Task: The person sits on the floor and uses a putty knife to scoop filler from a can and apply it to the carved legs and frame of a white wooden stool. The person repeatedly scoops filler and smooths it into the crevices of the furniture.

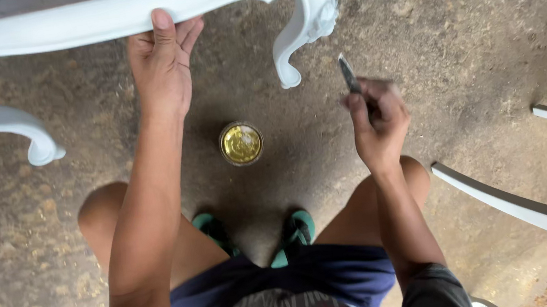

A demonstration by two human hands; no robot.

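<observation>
Left hand (161, 62) grips the white carved wooden furniture frame (128, 14), cut off at the top; right hand (376, 122) pinches a blurred thin dark brush (349, 74) above the round gold paint tin (241, 143).

Small round tin (241, 143), gold inside, on ground between knees.
</observation>
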